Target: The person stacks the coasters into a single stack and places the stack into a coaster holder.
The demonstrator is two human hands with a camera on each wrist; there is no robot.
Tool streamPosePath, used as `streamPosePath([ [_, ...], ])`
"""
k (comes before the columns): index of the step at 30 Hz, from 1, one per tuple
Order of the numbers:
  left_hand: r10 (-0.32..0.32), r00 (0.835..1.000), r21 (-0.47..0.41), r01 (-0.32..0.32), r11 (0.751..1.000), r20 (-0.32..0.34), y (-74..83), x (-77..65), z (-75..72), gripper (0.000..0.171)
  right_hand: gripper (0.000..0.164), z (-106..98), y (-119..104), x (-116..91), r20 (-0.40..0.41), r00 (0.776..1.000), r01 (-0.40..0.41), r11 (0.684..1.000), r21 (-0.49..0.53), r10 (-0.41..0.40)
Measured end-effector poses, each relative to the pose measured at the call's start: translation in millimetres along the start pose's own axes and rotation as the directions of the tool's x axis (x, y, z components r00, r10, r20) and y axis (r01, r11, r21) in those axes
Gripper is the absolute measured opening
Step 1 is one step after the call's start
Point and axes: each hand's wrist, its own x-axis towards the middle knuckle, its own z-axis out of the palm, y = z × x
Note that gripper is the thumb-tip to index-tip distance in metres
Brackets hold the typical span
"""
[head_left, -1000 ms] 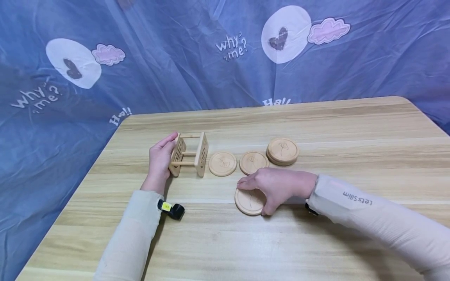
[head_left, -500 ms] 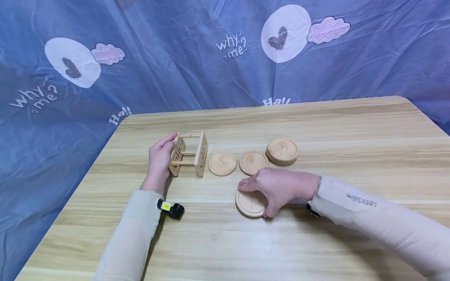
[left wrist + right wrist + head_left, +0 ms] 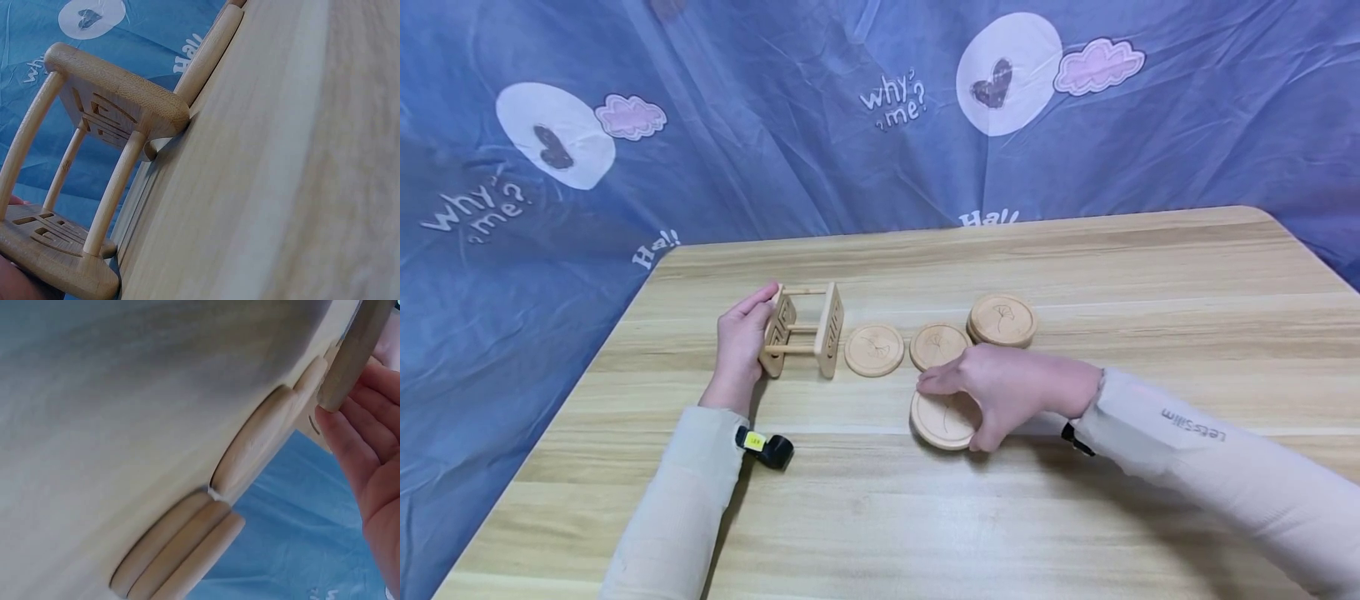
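Observation:
My left hand (image 3: 742, 337) grips the left side panel of a light wooden coaster rack (image 3: 830, 329), which stands on the table with cut-out panels joined by round rods. Its open space between the panels also shows in the left wrist view. My right hand (image 3: 1011, 387) holds a round wooden coaster (image 3: 942, 423) by its edge, fingers at the far side and thumb at the near side. In the right wrist view this held coaster (image 3: 357, 356) appears raised off the table. Two single coasters, one at left (image 3: 874, 351) and one at right (image 3: 938, 345), lie flat between the rack and a stack.
The coaster stack (image 3: 1002, 320), three high in the right wrist view, stands behind my right hand. All lie on a wood-grain table (image 3: 865, 517). A blue printed cloth (image 3: 820, 125) hangs behind the table's far edge.
My right hand has lifted the coaster slightly and shifted it a little to the right. The left hand and the rack have stayed in place.

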Motion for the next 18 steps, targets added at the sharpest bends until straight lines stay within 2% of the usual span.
streamPosePath([
  [4, 0.002, 1.0, -0.006, -0.002, 1.0, 0.002, 0.0, 0.0, -0.1, 0.035, 0.077, -3.2, 4.2, -5.0, -0.04, 0.999, 0.005, 1.0, -0.004, -0.005],
  [10, -0.002, 1.0, 0.012, 0.002, 1.0, 0.005, 1.4, -0.2, -0.3, 0.035, 0.076, -9.9, 11.1, -13.5, -0.102, 0.994, -0.04, 0.999, 0.023, 0.042],
  [18, -0.012, 1.0, 0.015, 0.012, 1.0, 0.002, 0.3, -0.2, 0.0, 0.035, 0.073, -20.4, 21.4, -23.8, -0.165, 0.984, -0.073, 0.997, -0.004, 0.072],
])
